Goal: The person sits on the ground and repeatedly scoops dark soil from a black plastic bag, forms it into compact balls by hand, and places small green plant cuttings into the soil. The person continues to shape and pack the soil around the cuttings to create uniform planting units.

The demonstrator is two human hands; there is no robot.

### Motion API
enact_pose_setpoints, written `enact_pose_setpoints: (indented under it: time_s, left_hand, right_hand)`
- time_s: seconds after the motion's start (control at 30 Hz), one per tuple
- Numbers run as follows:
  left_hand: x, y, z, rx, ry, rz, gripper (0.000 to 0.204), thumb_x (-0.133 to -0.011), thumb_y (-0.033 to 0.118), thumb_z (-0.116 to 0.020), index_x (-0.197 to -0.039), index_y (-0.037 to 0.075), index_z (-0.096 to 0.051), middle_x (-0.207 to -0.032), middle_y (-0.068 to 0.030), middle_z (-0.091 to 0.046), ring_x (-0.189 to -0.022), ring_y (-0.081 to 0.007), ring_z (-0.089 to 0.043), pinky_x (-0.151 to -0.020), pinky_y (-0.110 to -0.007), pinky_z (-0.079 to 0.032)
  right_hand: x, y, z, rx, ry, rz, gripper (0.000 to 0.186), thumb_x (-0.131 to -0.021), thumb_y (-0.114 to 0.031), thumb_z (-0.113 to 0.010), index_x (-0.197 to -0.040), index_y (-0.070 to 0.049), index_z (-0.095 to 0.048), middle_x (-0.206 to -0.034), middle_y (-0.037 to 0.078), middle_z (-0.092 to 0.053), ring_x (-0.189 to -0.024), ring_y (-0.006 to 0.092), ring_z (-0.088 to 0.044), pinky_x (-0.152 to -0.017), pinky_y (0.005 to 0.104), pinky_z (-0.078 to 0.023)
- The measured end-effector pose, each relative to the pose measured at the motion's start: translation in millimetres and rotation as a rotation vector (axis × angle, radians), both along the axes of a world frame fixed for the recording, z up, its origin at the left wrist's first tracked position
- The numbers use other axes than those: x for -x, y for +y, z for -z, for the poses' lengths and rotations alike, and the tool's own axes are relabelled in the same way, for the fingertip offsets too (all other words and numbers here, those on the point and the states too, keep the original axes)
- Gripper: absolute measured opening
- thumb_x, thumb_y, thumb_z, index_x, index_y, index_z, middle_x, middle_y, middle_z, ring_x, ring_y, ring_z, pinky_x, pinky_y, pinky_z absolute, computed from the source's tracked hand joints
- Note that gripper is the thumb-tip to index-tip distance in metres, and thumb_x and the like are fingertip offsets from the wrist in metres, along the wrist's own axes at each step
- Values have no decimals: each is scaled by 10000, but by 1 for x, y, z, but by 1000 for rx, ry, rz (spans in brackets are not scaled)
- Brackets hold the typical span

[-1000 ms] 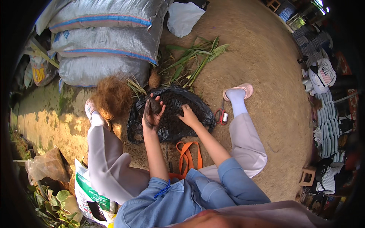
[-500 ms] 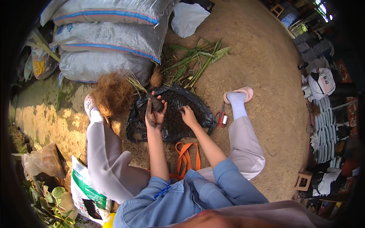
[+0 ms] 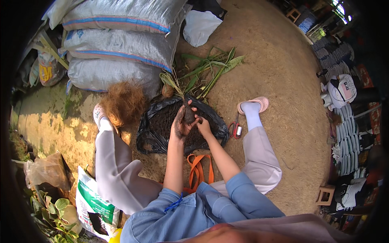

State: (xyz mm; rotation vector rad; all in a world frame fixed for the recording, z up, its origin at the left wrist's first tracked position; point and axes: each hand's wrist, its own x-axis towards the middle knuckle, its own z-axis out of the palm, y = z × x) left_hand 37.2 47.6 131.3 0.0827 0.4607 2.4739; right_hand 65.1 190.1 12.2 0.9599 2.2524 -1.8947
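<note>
My left hand (image 3: 181, 125), palm up and smeared with dark soil, is closed round a seedling. The seedling's dark soil-covered root ball (image 3: 189, 116) rests in the fingers, and its narrow green leaves (image 3: 173, 83) point away from me. My right hand (image 3: 204, 127) has its fingers bent together at the right side of the root ball; whatever they pinch is too small to make out. Beneath both hands lies a black plastic sheet or bag (image 3: 148, 139) filled with loose dark soil (image 3: 162, 121).
Brown coconut fibre (image 3: 123, 103) lies left, below stacked grey sacks (image 3: 117, 44). A fibrous brown ball (image 3: 167, 90) and cut green stalks (image 3: 214, 75) sit beyond the soil. Red-handled scissors (image 3: 234, 128), a small white spool (image 3: 239, 131) and an orange strap (image 3: 196, 170) are close by.
My left hand has swung right with the seedling, bringing it over the middle of the soil. My right hand has lifted from the soil to the root ball.
</note>
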Motion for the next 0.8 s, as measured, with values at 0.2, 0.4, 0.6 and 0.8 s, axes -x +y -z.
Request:
enact_pose_setpoints:
  time_s: [0.2, 0.4, 0.6, 0.8]
  left_hand:
    - [11, -22, -2, 56, 19, -60, 471, -931, 290, -497, -1321, 50, -389, -973, -94, -570, -766, -189, -582, -713, -335, -545]
    - [18, -28, 5, 19, -3, -97, 468, -935, 290, -490, -1312, 32, -387, -967, -115, -575, -759, -207, -599, -717, -345, -561]
    - [19, -31, 13, -2, -1, -85, 462, -936, 296, -488, -1308, 38, -395, -964, -110, -581, -761, -207, -598, -715, -343, -561]
    - [18, -24, 10, 31, -22, -84, 463, -939, 289, -481, -1311, 28, -389, -954, -113, -586, -743, -209, -606, -704, -346, -565]
  right_hand:
    - [-5, 7, -25, 982, 199, 567, 266, -928, -228, -499, -1099, -40, -577, -1015, 64, -560, -852, 169, -540, -754, 311, -467]
    - [-18, 6, 3, 1434, 553, 674, 276, -960, -203, -357, -1035, -28, -556, -937, 88, -568, -772, 197, -561, -719, 315, -483]
    - [-20, -24, -35, 1422, 298, 1037, 215, -932, -141, -388, -1014, -30, -552, -1001, 138, -541, -833, 233, -575, -737, 317, -501]
    - [-15, -7, -3, 1336, 406, 795, 197, -899, 3, -454, -1067, -28, -552, -1122, 177, -533, -949, 227, -593, -822, 331, -507]
